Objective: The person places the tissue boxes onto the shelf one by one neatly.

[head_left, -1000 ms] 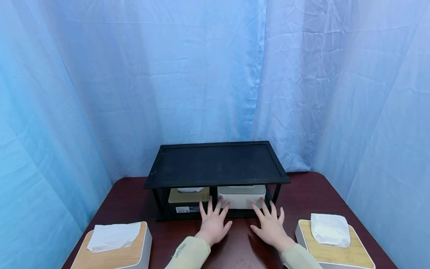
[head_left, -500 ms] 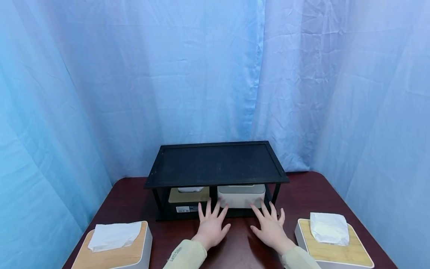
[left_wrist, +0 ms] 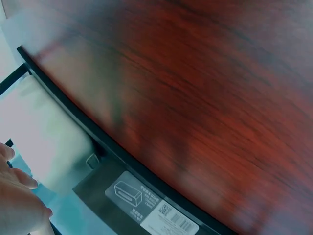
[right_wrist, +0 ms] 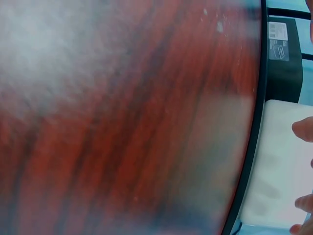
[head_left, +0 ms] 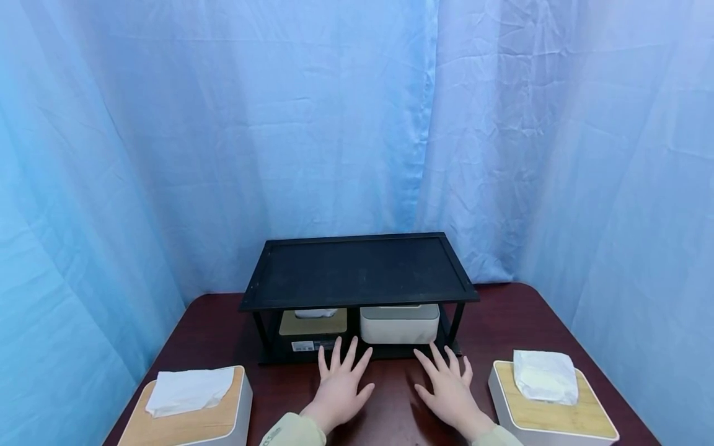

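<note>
My left grip (head_left: 339, 393): fingers spread, holding nothing. My right grip (head_left: 449, 393): likewise spread, nothing held. Both lie palm down; whether the fingertips touch anything, I cannot tell.

Just ahead, between the two grips and partly before the right one: off-white box (head_left: 399, 331) on the lower level of a black rack (head_left: 362, 272). Appearance: plain pale body, rounded corners, grey band around the top; its upper face is partly hidden under the rack's top. Just ahead of the left grip, same level: dark box (head_left: 312, 323) with tan lid, white tissue showing on it; its front label (left_wrist: 151, 203) bears a line drawing and a barcode.

Beneath both grips: dark red-brown surface (head_left: 393, 396). Left of the left grip: left tissue box (head_left: 167, 430), white sides, wood-coloured top. Right of the right grip: right tissue box (head_left: 569, 421), similar. Beyond the rack: blue curtain (head_left: 334, 124).
</note>
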`<state>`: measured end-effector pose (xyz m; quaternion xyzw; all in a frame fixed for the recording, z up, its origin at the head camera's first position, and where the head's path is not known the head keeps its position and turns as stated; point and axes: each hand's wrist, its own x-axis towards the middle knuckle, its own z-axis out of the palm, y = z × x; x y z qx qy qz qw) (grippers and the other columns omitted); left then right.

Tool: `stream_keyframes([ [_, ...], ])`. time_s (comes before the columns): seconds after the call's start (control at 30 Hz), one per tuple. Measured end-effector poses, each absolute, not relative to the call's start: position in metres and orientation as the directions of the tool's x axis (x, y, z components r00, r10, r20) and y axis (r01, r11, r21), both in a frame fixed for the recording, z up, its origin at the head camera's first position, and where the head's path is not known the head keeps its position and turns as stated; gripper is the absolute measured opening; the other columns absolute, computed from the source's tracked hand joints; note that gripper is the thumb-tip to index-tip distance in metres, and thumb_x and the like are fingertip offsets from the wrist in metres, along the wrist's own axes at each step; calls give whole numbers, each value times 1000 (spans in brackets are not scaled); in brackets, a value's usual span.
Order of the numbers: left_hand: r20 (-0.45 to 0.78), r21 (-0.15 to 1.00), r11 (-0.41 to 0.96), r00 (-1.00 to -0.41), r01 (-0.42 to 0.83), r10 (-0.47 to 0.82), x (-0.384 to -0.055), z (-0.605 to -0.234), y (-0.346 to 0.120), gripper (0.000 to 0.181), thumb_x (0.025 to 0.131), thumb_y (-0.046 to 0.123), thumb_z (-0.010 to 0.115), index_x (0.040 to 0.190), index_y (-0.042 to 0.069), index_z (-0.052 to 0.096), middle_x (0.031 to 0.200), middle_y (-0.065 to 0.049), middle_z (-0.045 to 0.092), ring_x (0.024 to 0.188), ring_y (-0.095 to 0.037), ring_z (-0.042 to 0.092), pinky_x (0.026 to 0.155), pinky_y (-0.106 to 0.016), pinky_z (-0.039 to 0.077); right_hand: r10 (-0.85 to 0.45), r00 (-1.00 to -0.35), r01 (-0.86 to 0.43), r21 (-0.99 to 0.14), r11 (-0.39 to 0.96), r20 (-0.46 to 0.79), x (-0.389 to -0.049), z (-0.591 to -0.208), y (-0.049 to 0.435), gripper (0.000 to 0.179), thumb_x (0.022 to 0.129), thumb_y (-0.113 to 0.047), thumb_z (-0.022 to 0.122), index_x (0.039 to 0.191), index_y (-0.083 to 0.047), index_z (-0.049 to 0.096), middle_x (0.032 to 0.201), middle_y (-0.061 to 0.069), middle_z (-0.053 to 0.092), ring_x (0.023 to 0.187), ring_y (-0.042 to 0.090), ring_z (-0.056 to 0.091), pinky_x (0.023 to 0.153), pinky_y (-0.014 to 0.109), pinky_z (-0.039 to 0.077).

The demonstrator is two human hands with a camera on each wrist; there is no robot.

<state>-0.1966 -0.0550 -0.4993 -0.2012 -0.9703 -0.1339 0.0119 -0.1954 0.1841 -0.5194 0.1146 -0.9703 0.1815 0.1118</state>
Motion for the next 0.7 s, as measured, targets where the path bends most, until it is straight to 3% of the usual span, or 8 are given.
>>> stream_keyframes([
  [0.2, 74, 338, 855, -917, 393, 392, -188, -487, -78, 62, 93, 44, 54, 148, 25, 32, 157, -16, 17, 143, -43, 9, 105, -69, 8, -180, -950, -262, -337, 904, 257, -189, -521, 182, 56, 80, -27, 73, 132, -16, 55, 145, 19, 41, 129, 45, 31, 97, 68, 13],
  [0.43, 136, 430, 790, -897, 436, 421, -169, -462, -128, 64, 90, 40, 61, 146, 20, 38, 153, -20, 25, 140, -44, 16, 102, -69, 16, -188, -942, -281, -346, 895, 279, -183, -522, 180, 53, 80, -25, 73, 129, -14, 57, 143, 18, 44, 128, 42, 34, 97, 65, 18],
  [0.7, 392, 378, 794, -859, 476, 328, -143, -442, -198, 63, 79, 28, 75, 136, 14, 52, 141, -17, 46, 126, -39, 35, 92, -64, 31, -190, -950, -273, -361, 892, 249, -182, -523, 177, 52, 82, -27, 72, 130, -14, 57, 144, 17, 44, 129, 40, 37, 99, 62, 23],
])
